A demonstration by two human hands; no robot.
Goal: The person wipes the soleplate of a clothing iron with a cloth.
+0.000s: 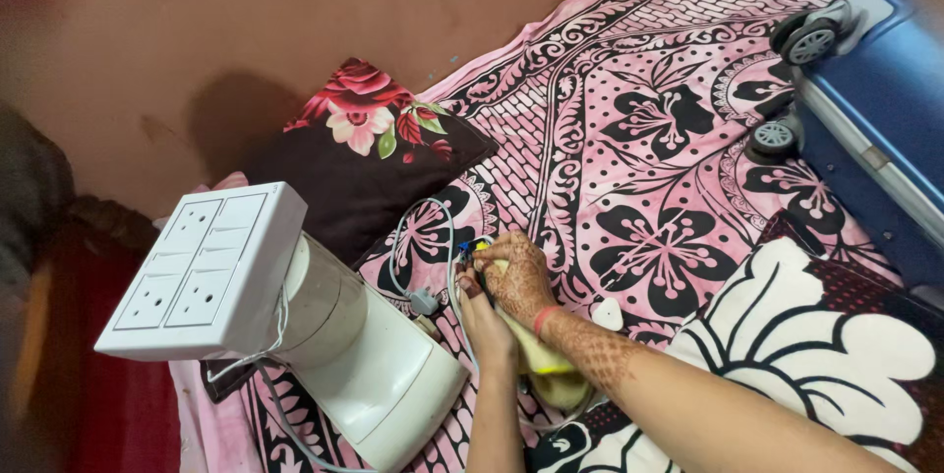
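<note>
1. A white plastic switch-and-socket board (202,271) stands close to the camera at the lower left, perched on a tall white plastic appliance body (369,365) that lies tilted on the bed. Together they block the view of the bedding beneath and to the left of the hands.
2. A pink bedsheet with black floral print (639,139) covers the bed. A dark pillow with red and pink roses (369,153) lies beyond the board, and a black cushion with a large cream flower (836,345) lies at the lower right.
3. A blue hard-shell wheeled suitcase (875,129) lies on its side at the upper right, its far end cut off by the picture's edge.
4. The right hand (519,276), patterned with henna, is curled closed around the upper end of a yellow plastic object (536,360) that lies on the sheet just right of the appliance. Its shape is mostly hidden by both forearms (only the lower part shows clearly).
5. The left hand (482,321) lies against the same yellow object from the left. Its fingers meet the right hand's near a small dark part, too small to identify, and whether it grips is not clear.
6. A thin white cable (418,257) loops on the sheet just left of the hands and ends in a small plug.
7. No container shows its contents, as the suitcase is shut.
</note>
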